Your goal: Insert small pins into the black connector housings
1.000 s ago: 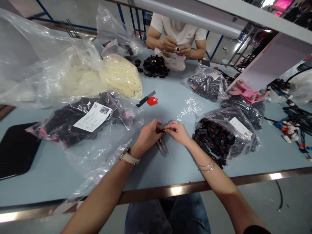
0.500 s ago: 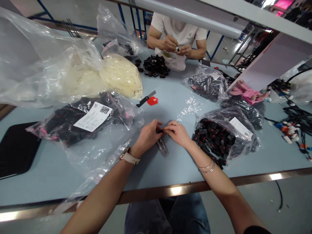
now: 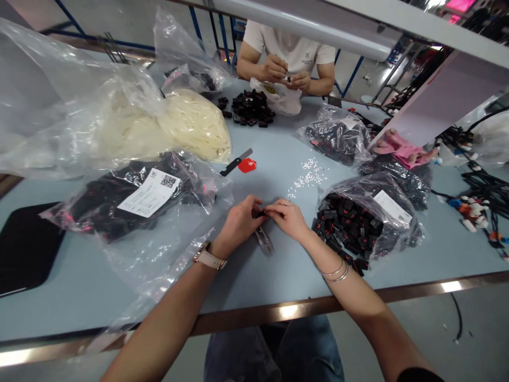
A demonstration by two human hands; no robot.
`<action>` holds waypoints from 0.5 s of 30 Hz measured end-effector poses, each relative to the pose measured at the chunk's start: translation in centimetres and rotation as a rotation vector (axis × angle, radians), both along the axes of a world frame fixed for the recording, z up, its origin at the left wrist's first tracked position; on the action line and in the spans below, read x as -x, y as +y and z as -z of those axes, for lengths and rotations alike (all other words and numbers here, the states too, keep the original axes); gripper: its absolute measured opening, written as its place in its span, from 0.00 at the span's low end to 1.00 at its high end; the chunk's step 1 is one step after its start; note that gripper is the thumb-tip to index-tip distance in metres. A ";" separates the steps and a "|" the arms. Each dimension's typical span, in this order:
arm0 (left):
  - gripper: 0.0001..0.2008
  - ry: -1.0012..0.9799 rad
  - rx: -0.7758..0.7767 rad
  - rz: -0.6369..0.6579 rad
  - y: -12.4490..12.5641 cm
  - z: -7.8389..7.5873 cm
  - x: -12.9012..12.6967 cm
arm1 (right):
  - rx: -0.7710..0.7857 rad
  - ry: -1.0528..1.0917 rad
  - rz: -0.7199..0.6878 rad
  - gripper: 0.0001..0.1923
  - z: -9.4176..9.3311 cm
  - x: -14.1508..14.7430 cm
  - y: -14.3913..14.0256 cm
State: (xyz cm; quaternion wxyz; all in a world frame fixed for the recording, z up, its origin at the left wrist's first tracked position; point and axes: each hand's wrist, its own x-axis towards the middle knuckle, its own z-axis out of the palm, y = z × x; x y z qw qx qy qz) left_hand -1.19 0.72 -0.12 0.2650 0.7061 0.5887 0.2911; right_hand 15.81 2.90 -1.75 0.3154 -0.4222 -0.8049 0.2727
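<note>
My left hand (image 3: pixel 242 218) is closed around a small black plastic connector (image 3: pixel 260 214), most of it hidden by the fingers. My right hand (image 3: pixel 290 218) meets it from the right, thumb and forefinger pinched at the connector's end; anything between those fingertips is too small to make out. Under the hands a pair of metal snips (image 3: pixel 264 243) lies on the table. Small white plugs (image 3: pixel 309 174) are scattered just beyond my right hand. To the right, black connectors with red parts (image 3: pixel 345 223) spill from an open clear bag (image 3: pixel 413 233).
A knife (image 3: pixel 235 163) and a red piece (image 3: pixel 247 165) lie ahead. Bags of black parts (image 3: pixel 99 201) and cream strips (image 3: pixel 194 124) fill the left. Across the table, a co-worker's hands (image 3: pixel 288 74) handle a small part behind a black connector pile (image 3: pixel 252 107).
Both my hands stay together at the connector with almost no movement. The view has shifted very slightly. Across the table, the co-worker's hands have moved a little around their small part.
</note>
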 end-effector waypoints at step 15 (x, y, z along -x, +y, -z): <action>0.14 0.050 0.025 0.006 0.0 0.1 0.0 | -0.151 -0.397 -0.052 0.14 -1.2 0.0 -0.7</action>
